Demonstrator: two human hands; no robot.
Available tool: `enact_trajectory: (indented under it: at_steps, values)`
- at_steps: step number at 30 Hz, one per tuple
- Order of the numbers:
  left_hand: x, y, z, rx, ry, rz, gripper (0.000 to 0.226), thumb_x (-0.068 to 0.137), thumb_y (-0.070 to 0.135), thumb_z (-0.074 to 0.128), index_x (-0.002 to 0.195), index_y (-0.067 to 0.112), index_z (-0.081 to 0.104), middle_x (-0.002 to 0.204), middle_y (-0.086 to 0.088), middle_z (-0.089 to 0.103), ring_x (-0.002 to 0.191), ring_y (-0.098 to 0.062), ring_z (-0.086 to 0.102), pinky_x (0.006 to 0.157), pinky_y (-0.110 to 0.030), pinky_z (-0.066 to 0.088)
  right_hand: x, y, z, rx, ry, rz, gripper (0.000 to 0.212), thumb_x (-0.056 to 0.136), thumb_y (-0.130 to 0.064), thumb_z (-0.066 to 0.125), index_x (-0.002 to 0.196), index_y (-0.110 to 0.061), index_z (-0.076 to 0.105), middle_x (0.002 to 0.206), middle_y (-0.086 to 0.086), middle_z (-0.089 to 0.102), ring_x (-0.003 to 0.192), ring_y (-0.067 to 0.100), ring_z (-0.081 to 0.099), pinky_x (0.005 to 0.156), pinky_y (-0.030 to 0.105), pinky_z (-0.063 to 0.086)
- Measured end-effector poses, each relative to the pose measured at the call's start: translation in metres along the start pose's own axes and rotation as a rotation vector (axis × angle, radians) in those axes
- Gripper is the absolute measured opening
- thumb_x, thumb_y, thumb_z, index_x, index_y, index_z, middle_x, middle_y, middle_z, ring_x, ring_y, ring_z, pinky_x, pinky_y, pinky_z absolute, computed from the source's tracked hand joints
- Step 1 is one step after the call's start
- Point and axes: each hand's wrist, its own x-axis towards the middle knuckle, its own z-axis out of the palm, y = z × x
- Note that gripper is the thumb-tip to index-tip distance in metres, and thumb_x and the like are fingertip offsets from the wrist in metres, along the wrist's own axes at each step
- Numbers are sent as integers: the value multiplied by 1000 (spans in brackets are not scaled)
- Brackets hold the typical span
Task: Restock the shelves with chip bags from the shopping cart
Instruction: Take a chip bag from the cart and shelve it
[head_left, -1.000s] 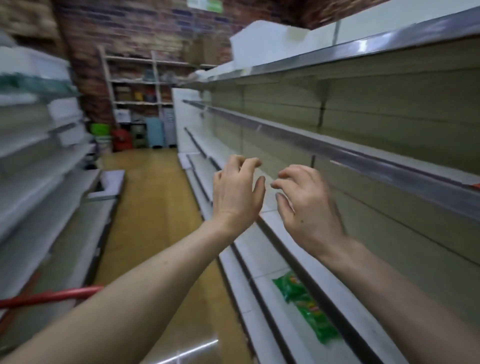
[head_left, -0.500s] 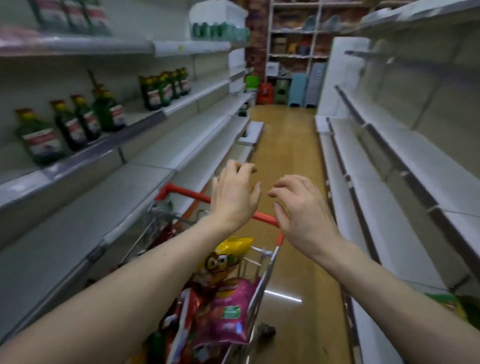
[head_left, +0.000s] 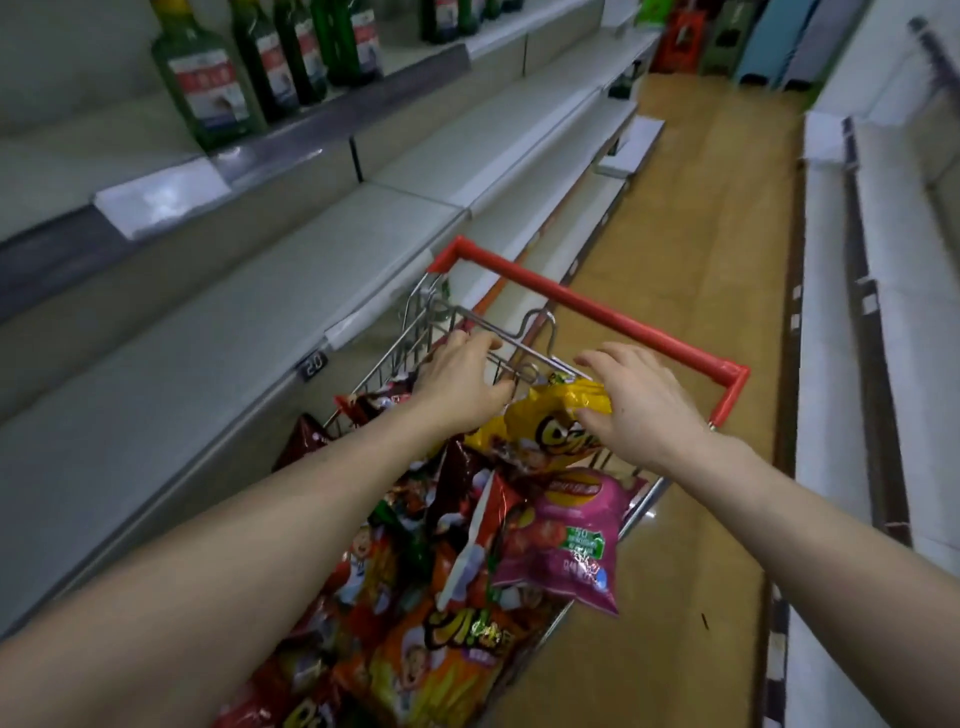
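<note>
Now, cart: a wire shopping cart (head_left: 397, 358) is seen in the aisle, drawn up just beside the left shelves (head_left: 260, 312), with its red handle (head_left: 597, 312) at the far end.
Load: the basket is heaped with chip bags. A pink bag (head_left: 571, 530) is tipped against the right rim, an orange bag (head_left: 457, 654) is laid nearest the camera, and dark brown bags (head_left: 306, 441) are wedged along the left wall.
Yellow bag: the yellow chip bag (head_left: 550, 426) is perched on top of the heap at the handle end, just under the wire flap (head_left: 488, 323) and inside the cart.
Right grip: the right grip (head_left: 639, 410) is clamped on the yellow chip bag's crumpled top edge, which is pinched between thumb and fingers.
Left grip: the left grip (head_left: 457, 384) is held over the wire flap, beside the bag's left corner. Its fingers are curled at the wire, but whether anything is held cannot be told.
Left side: green bottles (head_left: 208, 88) are lined up on an upper board, and a tag (head_left: 313, 359) marked 20 is fixed to a shelf edge near the cart.
Right side: the white right shelves (head_left: 826, 364) are seen across the tan floor (head_left: 701, 338), well apart from the cart.
</note>
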Motion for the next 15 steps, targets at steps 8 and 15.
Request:
enact_trajectory:
  at_steps: [8,15]
  values:
    - [5,-17,54,-35,-299,91,103,78,46,75,155,21,11,158,-2,20,146,-23,17,115,-50,24,14,6,31,126,-84,104,51,95,-35,56,143,-21,42,136,4,50,125,25,44,103,46,40]
    - [15,-27,89,-83,-301,72,118,68,46,82,154,27,2,158,-1,18,143,-26,22,113,-52,25,22,3,37,135,-37,125,35,91,-31,63,123,-20,54,116,1,51,112,23,46,95,41,43]
